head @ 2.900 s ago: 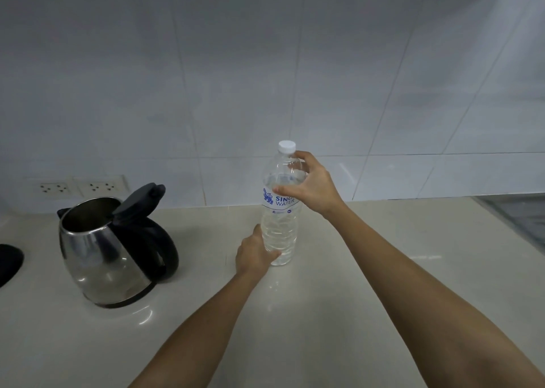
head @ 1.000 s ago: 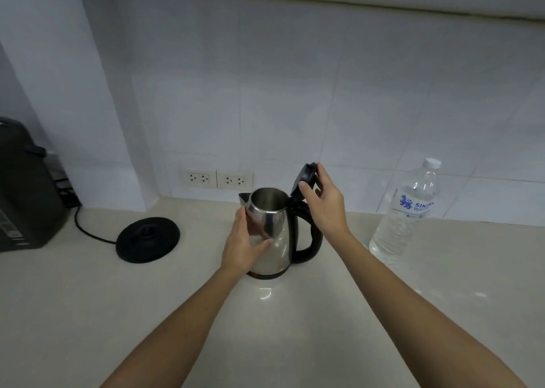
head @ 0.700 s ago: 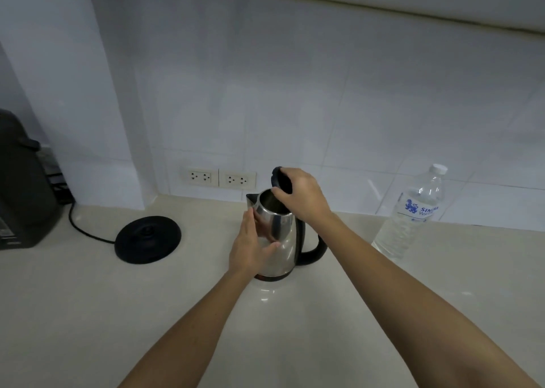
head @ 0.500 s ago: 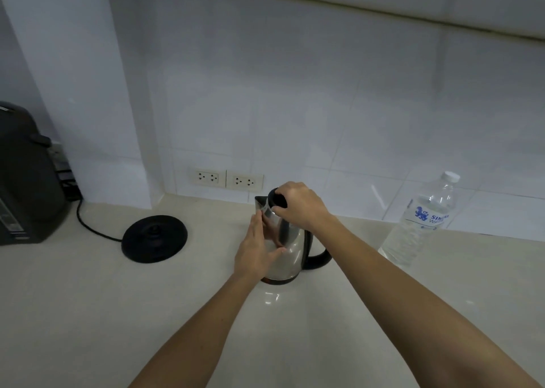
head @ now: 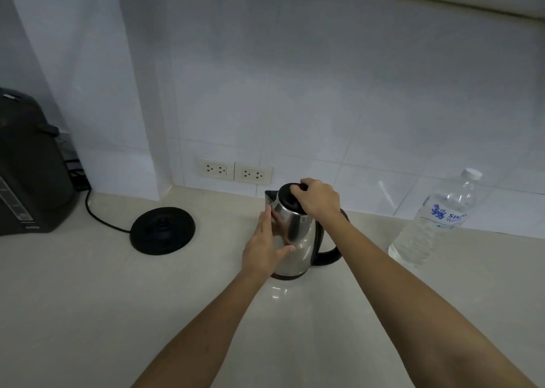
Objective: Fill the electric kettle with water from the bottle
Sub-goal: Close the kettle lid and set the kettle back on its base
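Note:
A steel electric kettle (head: 298,237) with a black handle stands on the pale counter (head: 88,299), off its base. Its black lid (head: 287,199) is down on the rim. My right hand (head: 317,200) rests on top of the lid, fingers curled over it. My left hand (head: 264,247) lies flat against the kettle's left side, fingers apart. A clear plastic water bottle (head: 433,222) with a white cap stands upright to the right, apart from both hands.
The kettle's round black base (head: 162,230) sits to the left, its cord running to a dark appliance (head: 26,163) at the far left. Two wall sockets (head: 234,171) are behind the kettle on the white tiled wall.
My hands left the bottle and went to the kettle. My right hand has swung the raised lid down onto the rim while my left hand stayed on the kettle's side.

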